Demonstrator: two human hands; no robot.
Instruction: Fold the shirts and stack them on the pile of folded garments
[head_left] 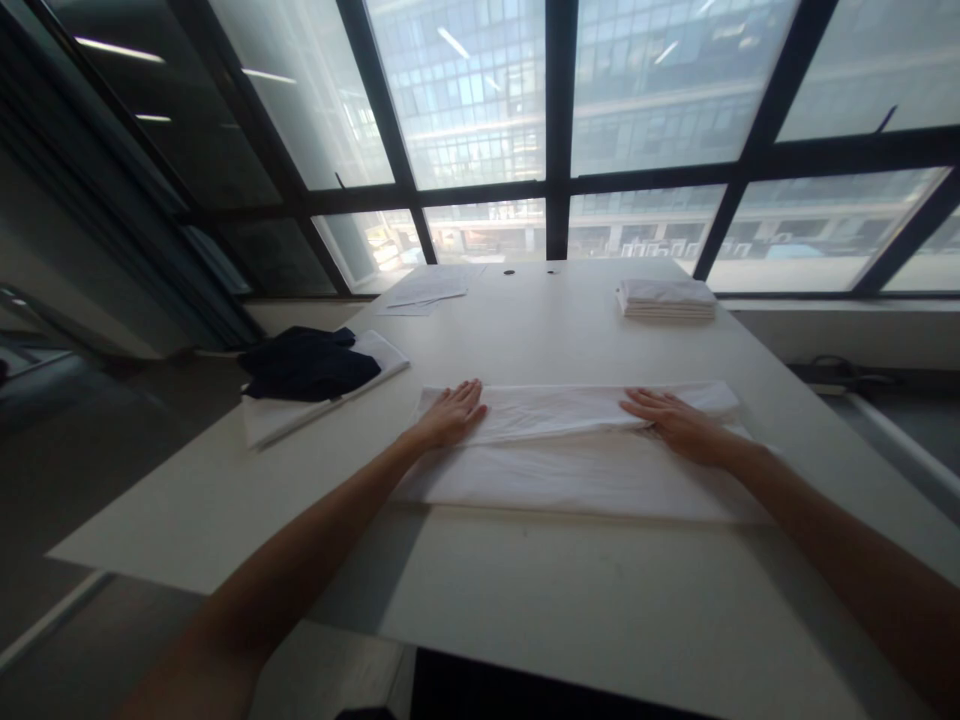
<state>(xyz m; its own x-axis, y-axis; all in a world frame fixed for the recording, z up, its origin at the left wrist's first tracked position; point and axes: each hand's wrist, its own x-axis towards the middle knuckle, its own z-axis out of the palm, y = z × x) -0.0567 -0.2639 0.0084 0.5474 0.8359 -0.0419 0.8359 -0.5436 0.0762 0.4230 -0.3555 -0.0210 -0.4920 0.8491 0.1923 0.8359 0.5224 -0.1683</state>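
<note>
A white cloth [570, 475] lies on the table in front of me, its far part folded over toward me in a long strip. My left hand [452, 413] rests flat on the left end of that folded strip, fingers stretched out. Toward the strip's right end, my right hand [671, 422] presses flat on the fabric with its fingers extended. Small creases run between the two hands. Whether the cloth is a garment or a plain sheet, I cannot tell.
The white table [540, 340] reaches to the windows. At its back right sits a stack of folded white cloths [666, 299]. On the left, a dark navy cloth [311, 362] lies on a white one [292, 418]. Paper sheets [426, 290] lie at the back left.
</note>
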